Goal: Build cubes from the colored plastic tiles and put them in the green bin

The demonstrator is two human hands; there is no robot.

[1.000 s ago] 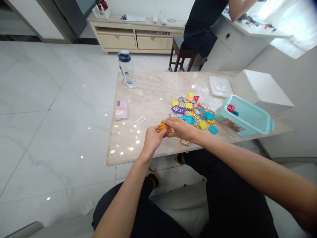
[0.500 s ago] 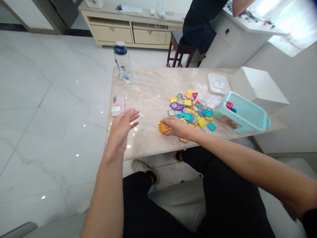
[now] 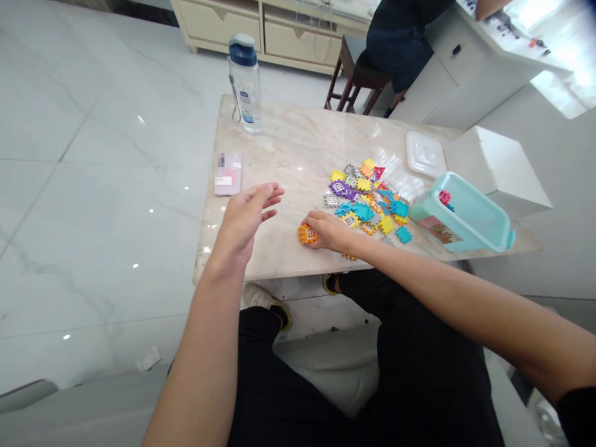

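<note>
Left hand (image 3: 244, 220): palm sideways, fingers extended and slightly apart, over the near-left part of the surface (image 3: 288, 136); nothing visible in it. Right hand (image 3: 328, 230): thumb and fingers pinching the orange block (image 3: 305, 234), white window face upward.

Holding it well probably means light, even pressure from opposite sides, since toothed seams may pop if squeezed; fingertips best off the window lattice. Free hand could steady the far edge.

Block sits at the right hand's fingertips, on their left side, well apart from the left hand. Can't tell if its underside touches the surface.

Farther: pile of toothed tiles (image 3: 362, 212) just beyond the right hand; aqua bin (image 3: 465, 242) right of it, a few pieces inside. Pink item (image 3: 228, 174) past the left hand. Then clear lid (image 3: 425, 154), upright bottle (image 3: 249, 87). Beyond the surface, dark stool (image 3: 361, 65) with a seated person.
</note>
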